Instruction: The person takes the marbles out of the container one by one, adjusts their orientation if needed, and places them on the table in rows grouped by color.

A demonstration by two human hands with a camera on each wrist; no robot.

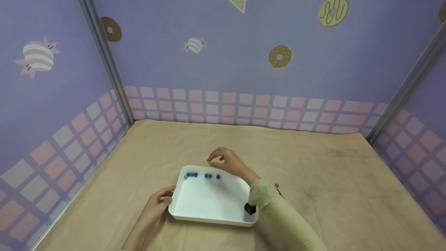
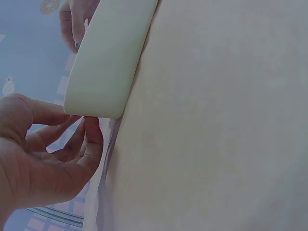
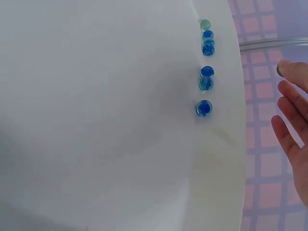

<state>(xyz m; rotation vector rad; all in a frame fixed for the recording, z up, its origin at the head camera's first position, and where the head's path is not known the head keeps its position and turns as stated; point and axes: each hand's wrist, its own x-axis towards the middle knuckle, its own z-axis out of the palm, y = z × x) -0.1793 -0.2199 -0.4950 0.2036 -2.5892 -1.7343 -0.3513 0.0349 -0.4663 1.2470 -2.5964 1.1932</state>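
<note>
A shallow white tray (image 1: 212,202) lies on the cloth-covered table. Along its far edge sits a row of small glass marbles: a green marble (image 3: 205,24) in the corner, then several blue marbles (image 3: 207,71) with gaps between them. My right hand (image 1: 228,161) is just beyond the tray's far wall, pinching a small greenish marble (image 2: 77,45) between thumb and finger; it is mostly hidden by the fingertips. At the tray's left side, my left hand (image 1: 158,202) holds the wall with curled fingers, its fingertips (image 2: 92,121) against the outer side.
Brown cloth (image 1: 331,195) covers the table. Purple walls with pink and white checks (image 1: 230,106) enclose the back and sides, with metal posts (image 1: 115,69) at the corners. A dark object (image 1: 250,208) shows at the right sleeve, over the tray's near right corner.
</note>
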